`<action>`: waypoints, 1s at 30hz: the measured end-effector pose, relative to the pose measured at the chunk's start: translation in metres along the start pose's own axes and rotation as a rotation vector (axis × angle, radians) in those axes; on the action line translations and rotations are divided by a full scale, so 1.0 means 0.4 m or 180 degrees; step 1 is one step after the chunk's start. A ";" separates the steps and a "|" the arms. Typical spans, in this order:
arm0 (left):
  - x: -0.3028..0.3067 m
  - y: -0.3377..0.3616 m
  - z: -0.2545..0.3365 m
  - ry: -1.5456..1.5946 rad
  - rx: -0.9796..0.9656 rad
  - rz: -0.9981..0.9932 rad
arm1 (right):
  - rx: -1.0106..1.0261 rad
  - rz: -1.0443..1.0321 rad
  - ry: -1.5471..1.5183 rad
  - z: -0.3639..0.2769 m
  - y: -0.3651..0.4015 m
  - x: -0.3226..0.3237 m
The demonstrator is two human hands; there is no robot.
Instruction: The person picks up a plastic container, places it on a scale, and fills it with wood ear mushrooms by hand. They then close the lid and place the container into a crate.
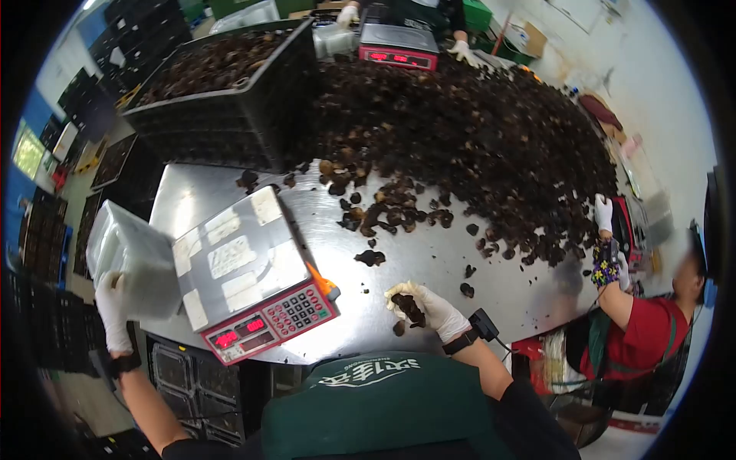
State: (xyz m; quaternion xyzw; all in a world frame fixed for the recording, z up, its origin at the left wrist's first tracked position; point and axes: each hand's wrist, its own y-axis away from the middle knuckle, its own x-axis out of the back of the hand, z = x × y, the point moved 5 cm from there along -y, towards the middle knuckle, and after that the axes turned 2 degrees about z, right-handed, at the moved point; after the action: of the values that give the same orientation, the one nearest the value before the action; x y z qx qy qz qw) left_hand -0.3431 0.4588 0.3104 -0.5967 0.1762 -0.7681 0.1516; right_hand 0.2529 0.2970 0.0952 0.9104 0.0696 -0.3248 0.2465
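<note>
My right hand [431, 308], in a white glove, is closed around a few dark brown mushroom-like pieces [409, 309] just above the steel table's front edge. My left hand [112, 310], also gloved, grips the near left side of a stack of clear plastic trays [136, 261]. Beside the trays sits a red and silver weighing scale [238, 257] with lit red digits and tape patches on its plate. Something orange [326, 284] rests at the scale's right side. Loose dark pieces [370, 257] lie between the scale and the large heap [475, 138].
A black crate [222, 123] full of the same pieces stands at the back left. Across the steel table [337, 230], a co-worker's gloved hands flank another scale [397, 47]. A co-worker in red [652, 330] works at the right. Black crates [192, 383] sit below the table's left edge.
</note>
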 end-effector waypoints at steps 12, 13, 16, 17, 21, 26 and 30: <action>0.119 -0.050 -0.024 0.0812 0.0535 0.0435 | 0.2357 0.0628 0.5019 -0.045 0.068 -0.103; 0.139 -0.035 0.048 0.0789 0.0570 0.0866 | 0.2449 0.0478 0.5060 -0.026 0.063 -0.094; 0.090 0.037 0.233 0.0901 -0.0082 0.0787 | 0.2578 0.0189 0.5210 0.017 0.022 -0.054; 0.056 0.071 0.317 0.0966 -0.0360 0.0732 | 0.2613 0.0367 0.5213 0.009 -0.006 -0.044; -0.141 0.188 0.573 0.0490 -0.1270 -0.0272 | 0.3118 0.1327 0.5043 -0.150 -0.143 -0.013; -0.252 0.274 0.673 0.0755 -0.1026 -0.0806 | 0.2371 0.2093 0.5847 -0.362 -0.266 0.003; -0.253 0.275 0.710 0.0842 -0.1140 -0.0755 | 0.2144 0.1531 0.6079 -0.368 -0.365 0.049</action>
State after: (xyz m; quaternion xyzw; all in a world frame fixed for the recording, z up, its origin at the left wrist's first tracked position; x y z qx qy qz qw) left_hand -0.0405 0.3800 0.2375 -0.5248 0.2565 -0.8084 -0.0720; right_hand 0.3083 0.4960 0.1223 0.8002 -0.0419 0.5862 -0.1199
